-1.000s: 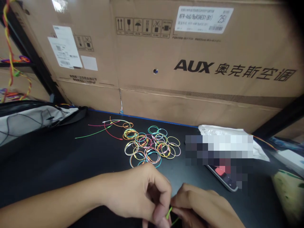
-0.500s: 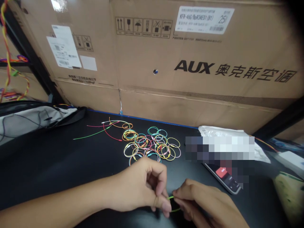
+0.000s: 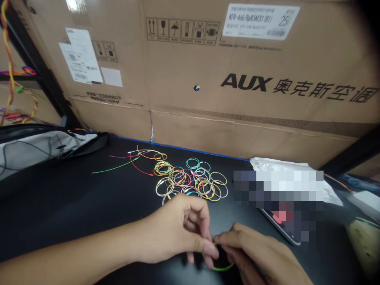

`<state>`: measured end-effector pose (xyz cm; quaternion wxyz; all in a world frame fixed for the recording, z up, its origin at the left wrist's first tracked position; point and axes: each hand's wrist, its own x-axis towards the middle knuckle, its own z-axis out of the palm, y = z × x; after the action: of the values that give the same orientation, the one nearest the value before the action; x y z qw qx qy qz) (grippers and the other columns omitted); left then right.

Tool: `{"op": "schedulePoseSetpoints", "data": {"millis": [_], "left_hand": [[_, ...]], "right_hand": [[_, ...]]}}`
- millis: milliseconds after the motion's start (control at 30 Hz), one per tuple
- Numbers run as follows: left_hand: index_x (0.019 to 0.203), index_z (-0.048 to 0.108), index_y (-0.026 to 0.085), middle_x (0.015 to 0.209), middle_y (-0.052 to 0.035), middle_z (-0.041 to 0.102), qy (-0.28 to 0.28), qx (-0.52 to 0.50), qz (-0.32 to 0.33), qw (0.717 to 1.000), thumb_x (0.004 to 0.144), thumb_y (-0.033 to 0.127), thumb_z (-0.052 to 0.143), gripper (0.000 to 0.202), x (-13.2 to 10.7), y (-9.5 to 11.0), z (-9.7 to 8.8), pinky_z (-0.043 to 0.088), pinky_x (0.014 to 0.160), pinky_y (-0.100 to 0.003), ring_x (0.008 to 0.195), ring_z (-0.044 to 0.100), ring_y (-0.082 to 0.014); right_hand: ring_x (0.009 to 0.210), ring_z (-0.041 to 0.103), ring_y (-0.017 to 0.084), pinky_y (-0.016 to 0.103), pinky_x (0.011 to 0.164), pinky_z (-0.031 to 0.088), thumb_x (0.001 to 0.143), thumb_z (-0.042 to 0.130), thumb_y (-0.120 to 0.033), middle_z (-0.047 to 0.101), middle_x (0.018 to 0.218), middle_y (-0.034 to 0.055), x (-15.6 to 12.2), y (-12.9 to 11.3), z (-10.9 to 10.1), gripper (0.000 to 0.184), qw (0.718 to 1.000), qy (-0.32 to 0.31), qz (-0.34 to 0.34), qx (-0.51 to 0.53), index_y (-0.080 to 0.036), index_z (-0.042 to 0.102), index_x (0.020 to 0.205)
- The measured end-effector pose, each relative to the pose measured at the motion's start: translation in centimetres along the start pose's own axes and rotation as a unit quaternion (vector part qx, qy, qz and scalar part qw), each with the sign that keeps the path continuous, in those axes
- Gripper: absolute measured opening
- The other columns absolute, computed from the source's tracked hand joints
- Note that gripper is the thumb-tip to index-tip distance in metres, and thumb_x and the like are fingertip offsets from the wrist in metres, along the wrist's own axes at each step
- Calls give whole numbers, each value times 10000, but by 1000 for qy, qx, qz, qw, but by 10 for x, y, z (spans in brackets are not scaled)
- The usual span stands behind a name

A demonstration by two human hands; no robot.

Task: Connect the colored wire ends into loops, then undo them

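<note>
Pinching a green wire loop (image 3: 222,268), left hand (image 3: 178,231) and right hand (image 3: 252,249) curl near coloured rings (image 3: 190,184).

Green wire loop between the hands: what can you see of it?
The thin bright green wire loop, plastic-coated by its look, curves below the fingertips of the left hand and right hand, which appear to pinch its upper part. That part is hidden, so any join cannot be seen. It is held above the black tabletop.

Blk bench top (image 3: 65,198) w/ blue back edge: colored wire loops (image 3: 190,184) in a heap, loose wires (image 3: 118,166) just beside, grey bag (image 3: 44,146) at far L, white plastic pkg (image 3: 267,163) + phone (image 3: 274,223) at R, both partly blurred.
</note>
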<state>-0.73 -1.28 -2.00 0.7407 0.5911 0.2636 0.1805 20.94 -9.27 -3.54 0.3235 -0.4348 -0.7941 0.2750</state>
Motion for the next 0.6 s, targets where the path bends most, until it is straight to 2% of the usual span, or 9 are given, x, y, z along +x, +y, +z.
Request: {"op": "schedulePoseSetpoints", "data": {"millis": [67, 133, 167, 200, 233, 300, 367, 467, 600], "left_hand": [[898, 576, 193, 791, 21, 673, 81, 158, 64, 982, 752, 159, 855, 317, -2, -2, 0, 479, 574, -213, 682, 666, -127], [959, 602, 214, 857, 32, 659, 122, 329, 171, 921, 784, 88, 822, 308, -6, -3, 1, 462, 618, -223, 710, 620, -111], [970, 604, 215, 878, 30, 656, 121, 393, 221, 884, 815, 78, 796, 282, -8, -4, 1, 458, 631, -230, 727, 609, -113], [978, 602, 211, 895, 22, 657, 111, 442, 263, 850, 859, 86, 759, 233, -9, -4, 1, 458, 643, -240, 751, 606, -122], [993, 599, 203, 908, 11, 661, 101, 480, 296, 820, 903, 105, 717, 178, -10, -3, 1, 465, 657, -253, 779, 607, -136], [1035, 601, 184, 940, -15, 672, 92, 535, 337, 769, 959, 140, 651, 101, -11, -1, 2, 485, 686, -281, 824, 607, -162], [1034, 624, 174, 971, -29, 678, 88, 571, 361, 732, 995, 148, 589, 59, -11, 2, 3, 496, 694, -290, 835, 602, -169], [933, 657, 171, 928, -22, 668, 92, 598, 377, 701, 1035, 160, 514, 176, -10, 4, 4, 476, 628, -269, 764, 580, -151], [810, 648, 160, 793, -14, 612, 97, 607, 380, 692, 1069, 173, 429, 339, -10, 4, 4, 424, 553, -258, 650, 517, -135]], "right_hand": [[505, 621, 103, 201, 502, 490, 1052, 510, -486, 660, 722, 9, 3, 1, 5, 321, 982, -5, 134, 131, -215, 681, 1029], [472, 668, 120, 176, 417, 479, 883, 684, -656, 683, 687, 6, 7, 3, 10, 498, 912, -24, 269, 309, -185, 647, 1039], [489, 703, 134, 159, 400, 477, 781, 777, -678, 699, 683, 9, 9, 4, 13, 585, 878, -30, 308, 366, -170, 636, 1033], [527, 741, 153, 162, 423, 513, 735, 828, -660, 721, 705, 19, 12, 5, 14, 611, 857, -30, 328, 395, -159, 631, 1025], [557, 766, 170, 167, 441, 543, 693, 872, -636, 737, 717, 28, 13, 6, 15, 624, 845, -27, 335, 416, -149, 629, 998], [607, 797, 193, 191, 493, 601, 687, 906, -579, 762, 739, 45, 15, 6, 16, 583, 839, -17, 328, 434, -135, 633, 946], [610, 803, 190, 195, 513, 624, 721, 904, -538, 775, 738, 51, 14, 6, 17, 521, 839, 1, 310, 447, -128, 639, 905], [597, 803, 179, 196, 525, 636, 790, 873, -497, 789, 739, 56, 11, 7, 21, 446, 835, 21, 289, 467, -129, 641, 889], [608, 813, 198, 184, 509, 631, 804, 869, -479, 802, 733, 59, 7, 14, 29, 425, 827, 25, 272, 492, -138, 631, 893]]}}
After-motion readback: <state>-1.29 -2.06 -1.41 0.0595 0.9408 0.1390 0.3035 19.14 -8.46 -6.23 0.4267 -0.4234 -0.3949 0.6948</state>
